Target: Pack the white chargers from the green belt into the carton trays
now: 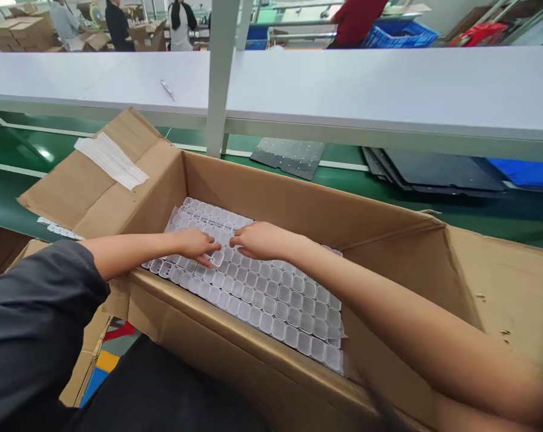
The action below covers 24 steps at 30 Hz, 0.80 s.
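Observation:
A clear plastic tray [271, 300] with many small square pockets lies inside a big open cardboard box [307, 204]. Both my hands reach into the box and rest on the tray's left part. My left hand [198, 245] lies flat on it with fingers stretched out toward the right. My right hand [258, 240] lies flat beside it, fingers pointing left, the fingertips of both hands almost meeting. Neither hand grips anything that I can see.
The box's left flap [95, 174] is folded out with a white label on it. A long white workbench [388, 90] and a white post [219, 78] stand behind. Dark sheets [433, 171] lie on the green floor. Several people stand far back among cartons.

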Motion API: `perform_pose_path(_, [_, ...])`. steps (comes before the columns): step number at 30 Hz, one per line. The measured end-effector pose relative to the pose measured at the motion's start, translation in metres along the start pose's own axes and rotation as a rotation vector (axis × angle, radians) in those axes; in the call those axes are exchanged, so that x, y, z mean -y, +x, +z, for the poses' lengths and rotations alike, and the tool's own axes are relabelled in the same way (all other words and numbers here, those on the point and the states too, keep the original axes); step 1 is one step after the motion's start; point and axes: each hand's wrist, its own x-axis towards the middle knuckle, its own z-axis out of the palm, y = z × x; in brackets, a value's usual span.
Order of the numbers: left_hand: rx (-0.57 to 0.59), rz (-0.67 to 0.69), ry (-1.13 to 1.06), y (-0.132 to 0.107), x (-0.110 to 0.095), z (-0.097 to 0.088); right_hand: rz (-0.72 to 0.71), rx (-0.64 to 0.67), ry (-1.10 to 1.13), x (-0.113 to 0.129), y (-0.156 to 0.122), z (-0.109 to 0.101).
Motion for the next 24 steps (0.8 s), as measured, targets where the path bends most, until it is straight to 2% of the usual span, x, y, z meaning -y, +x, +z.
perform_pose_path(4, [-0.071, 0.079, -0.095, 0.004, 0.010, 0.035, -0.097, 0.060, 0.001, 0.007, 0.020, 0.017])
perform_pose_path(7, [-0.082, 0.077, -0.145, 0.001, 0.016, 0.056, -0.135, 0.009, 0.033, 0.006, 0.031, 0.030])
perform_pose_path(9, [-0.066, 0.093, -0.160, -0.001, 0.018, 0.063, -0.160, -0.048, 0.050, 0.004, 0.035, 0.036])
perform_pose_path(11, [-0.021, 0.132, -0.161, -0.001, 0.019, 0.061, -0.195, -0.100, 0.065, 0.003, 0.037, 0.040])
perform_pose_path(14, [0.113, 0.085, -0.150, 0.000, 0.020, 0.037, -0.267, -0.173, 0.075, 0.006, 0.038, 0.042])
perform_pose_path(17, [0.210, -0.081, -0.182, -0.004, 0.024, -0.003, -0.336, -0.248, 0.073, 0.015, 0.044, 0.043])
perform_pose_path(19, [0.134, -0.163, -0.233, -0.011, 0.029, -0.031, -0.383, -0.292, 0.070, 0.021, 0.053, 0.045])
perform_pose_path(21, [-0.028, -0.236, -0.261, -0.020, 0.033, -0.051, -0.428, -0.320, 0.062, 0.027, 0.064, 0.046])
perform_pose_path(23, [-0.155, -0.297, -0.254, -0.027, 0.036, -0.063, -0.465, -0.313, 0.046, 0.032, 0.078, 0.046])
perform_pose_path(24, [-0.182, -0.314, -0.250, -0.029, 0.036, -0.065, -0.483, -0.296, 0.033, 0.034, 0.084, 0.045])
